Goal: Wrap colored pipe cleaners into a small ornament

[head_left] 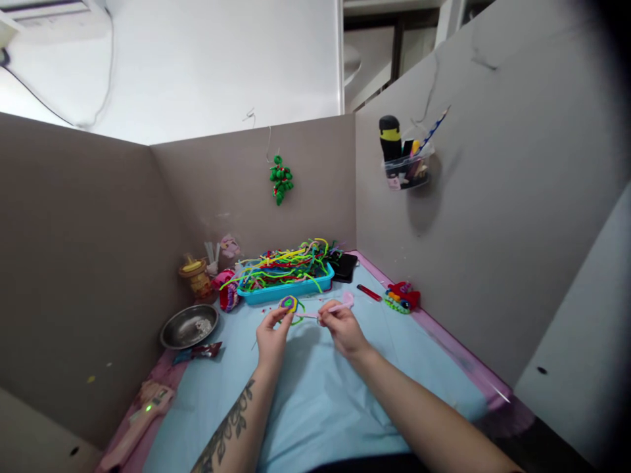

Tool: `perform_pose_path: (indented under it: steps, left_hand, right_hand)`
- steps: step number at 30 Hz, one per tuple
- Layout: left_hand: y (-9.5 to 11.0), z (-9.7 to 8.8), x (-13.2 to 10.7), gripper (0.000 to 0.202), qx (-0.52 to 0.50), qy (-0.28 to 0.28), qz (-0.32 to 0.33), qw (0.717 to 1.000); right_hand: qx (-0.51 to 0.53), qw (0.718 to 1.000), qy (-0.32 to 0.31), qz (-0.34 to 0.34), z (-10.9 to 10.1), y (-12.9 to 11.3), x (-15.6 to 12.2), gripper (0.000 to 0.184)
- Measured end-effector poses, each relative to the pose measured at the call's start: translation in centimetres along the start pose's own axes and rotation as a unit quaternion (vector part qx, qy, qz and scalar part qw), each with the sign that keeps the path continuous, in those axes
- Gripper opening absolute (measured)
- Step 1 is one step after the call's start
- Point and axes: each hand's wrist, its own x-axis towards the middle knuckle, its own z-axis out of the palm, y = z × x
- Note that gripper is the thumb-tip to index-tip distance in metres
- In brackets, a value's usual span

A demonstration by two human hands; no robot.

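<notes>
Between the thumb and fingers of my left hand (273,332) is a small round coil of pipe cleaner (288,303) in purple, yellow, blue and green. A loose green strand curves below and to the right of it. My right hand (342,328) is closed on a slim pink tool (348,300) with a wider end pointing up and right; its kind I cannot make out. The tool's thin end points left toward the coil, and whether it touches is too small to tell. Both hands are above the light blue cloth (315,407).
Behind the hands, a blue tray (286,291) overflows with colourful pipe cleaners. Left are a metal bowl (172,335) and a pink device (142,420) with a green light. Right lie a red cutter (369,293) and a colourful fuzzy piece (401,297). Grey panels (305,223) enclose the table.
</notes>
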Motion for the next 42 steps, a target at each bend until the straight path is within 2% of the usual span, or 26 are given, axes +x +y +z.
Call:
perform_pose_path:
  steps: [1, 3, 7, 9, 12, 15, 18, 21, 25, 28, 31, 42]
  left_hand:
    - [-0.2, 0.0, 0.1, 0.027, -0.009, 0.002, -0.004, 1.000]
    - [-0.6, -0.1, 0.2, 0.027, -0.030, 0.005, -0.014, 0.999]
    - [-1.0, 0.0, 0.2, 0.030, -0.073, -0.001, -0.040, 0.996]
    - [-0.9, 0.1, 0.0, 0.029, -0.077, -0.028, -0.046, 0.996]
    - [-0.5, 0.4, -0.5, 0.026, -0.060, -0.073, -0.035, 0.995]
    - [-0.4, 0.7, -0.9, 0.025, -0.047, -0.092, -0.023, 0.994]
    - [-0.5, 0.8, -0.9, 0.024, -0.047, -0.103, -0.019, 0.993]
    - [-0.5, 0.7, -0.8, 0.023, -0.044, -0.112, -0.016, 0.993]
    - [-0.1, 0.6, -0.9, 0.022, -0.027, -0.137, -0.010, 0.990]
    - [0.3, 0.6, -0.9, 0.022, -0.027, -0.149, -0.012, 0.988]
    - [0.4, 0.6, -0.9, 0.022, -0.023, -0.150, -0.015, 0.988]
    - [-0.6, 0.7, -0.8, 0.022, -0.069, -0.181, -0.056, 0.979]
  right_hand:
    - [0.007, 1.000, 0.013, 0.007, -0.2, 0.0, 0.2, 0.023]
    - [-0.007, 1.000, -0.004, 0.011, -0.3, 0.1, 0.3, 0.022]
    - [-0.165, 0.983, -0.068, -0.037, 0.6, 0.3, -0.5, 0.043]
    - [-0.247, 0.965, -0.056, -0.074, 1.2, 0.4, -1.0, 0.038]
    - [-0.280, 0.955, -0.025, -0.094, 1.6, 0.7, -1.2, 0.017]
    - [-0.250, 0.965, 0.012, -0.074, 1.4, 0.9, -0.9, 0.012]
    - [-0.196, 0.979, 0.019, -0.051, 0.9, 1.3, -0.4, 0.022]
    - [-0.139, 0.990, 0.010, 0.002, 0.5, 1.8, 0.0, 0.032]
    - [-0.088, 0.994, 0.003, 0.066, 0.4, 2.2, 0.2, 0.035]
    - [-0.061, 0.994, -0.006, 0.095, 0.3, 1.8, 0.3, 0.035]
    - [-0.031, 0.991, 0.011, 0.127, 0.3, 1.2, 0.4, 0.032]
    - [0.020, 0.995, 0.027, 0.096, -0.3, 0.6, 1.0, 0.030]
